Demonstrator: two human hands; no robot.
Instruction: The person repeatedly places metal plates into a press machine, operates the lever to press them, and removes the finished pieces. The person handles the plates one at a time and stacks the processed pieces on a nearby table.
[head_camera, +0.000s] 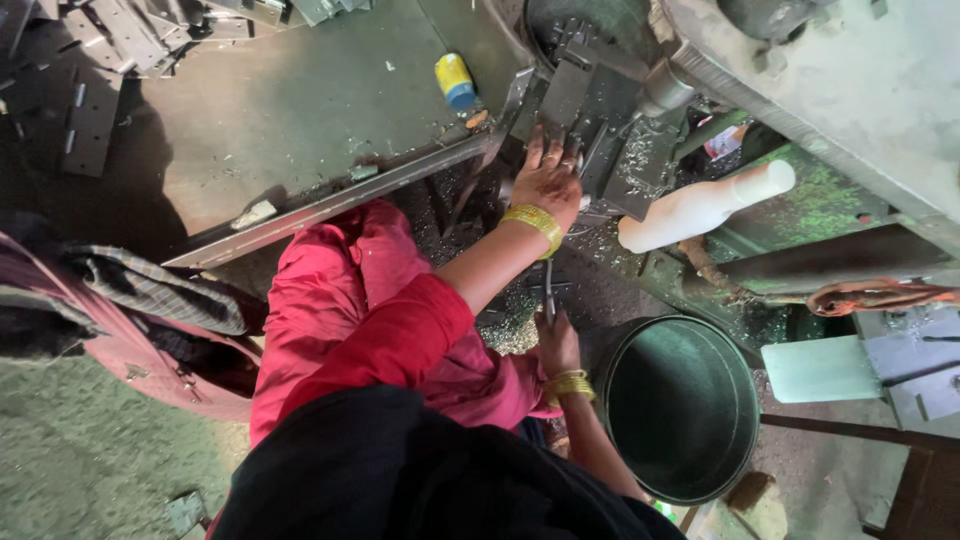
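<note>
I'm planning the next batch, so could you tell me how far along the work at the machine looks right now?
Done: metal shavings litter the floor under the machine, and flat metal pieces lie stacked at upper left. In hand: the left hand presses on the machine's fixture while the right hand grips a lever below. What is left cannot be told; nothing shows inside the dark bucket.

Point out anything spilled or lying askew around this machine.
Metal shavings are strewn over the floor below the machine. A white bottle lies tipped on its side beside it, above the bucket.
</note>
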